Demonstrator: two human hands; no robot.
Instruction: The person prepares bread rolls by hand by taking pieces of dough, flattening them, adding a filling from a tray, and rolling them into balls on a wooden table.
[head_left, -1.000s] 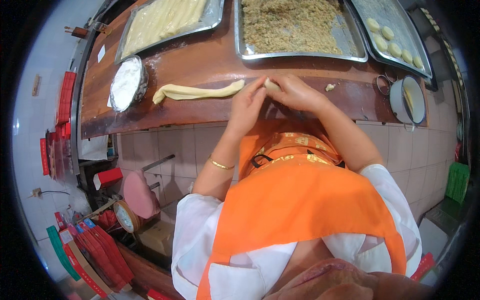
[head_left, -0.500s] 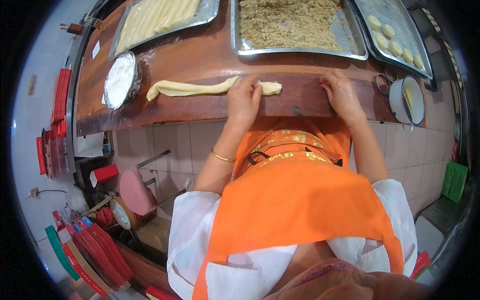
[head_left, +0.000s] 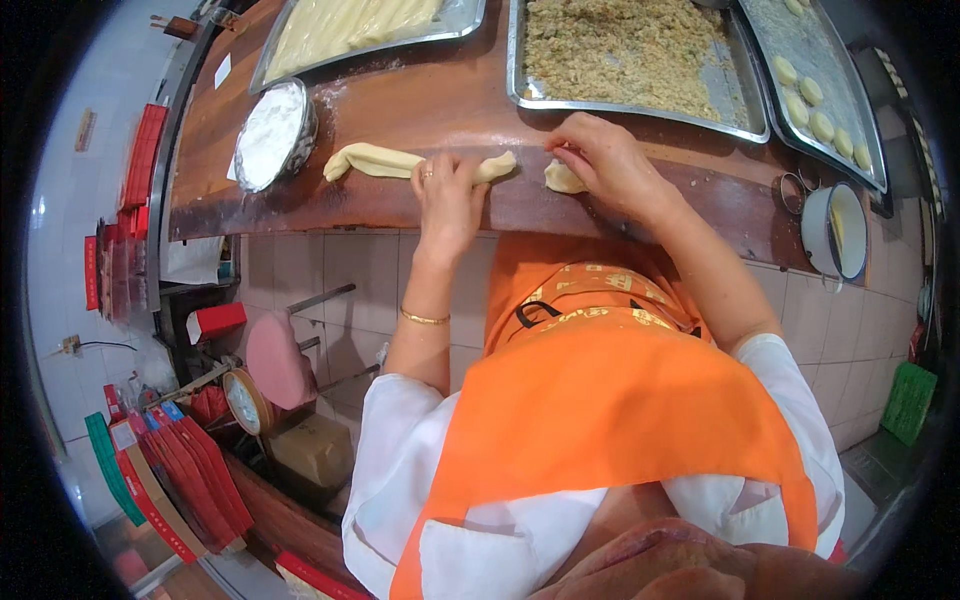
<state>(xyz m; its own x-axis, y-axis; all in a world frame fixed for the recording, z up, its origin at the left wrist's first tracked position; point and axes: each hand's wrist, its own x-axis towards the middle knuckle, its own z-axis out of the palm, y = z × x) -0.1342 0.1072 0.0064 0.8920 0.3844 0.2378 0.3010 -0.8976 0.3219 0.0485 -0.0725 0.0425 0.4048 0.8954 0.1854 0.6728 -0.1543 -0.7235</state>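
On the brown wooden worktop [head_left: 440,100], near its front edge, lies a long, pale yellow rope of soft dough [head_left: 370,160]. The left hand [head_left: 450,195] is curled over the rope toward its right end, fingers closed around it, with a short end poking out beyond. To the right, apart from the rope, sits a small, pale lump of dough [head_left: 563,180]. The right hand [head_left: 605,165] is half curled above the lump, thumb against it; whether it grips the lump cannot be told. Left of the rope stands a round bowl of white flour [head_left: 270,130]. Behind the hands is a rectangular metal tray [head_left: 728,88] spread with a crumbly tan mixture [head_left: 630,50]. A white, round pot [head_left: 818,228] stands at the worktop's right end.
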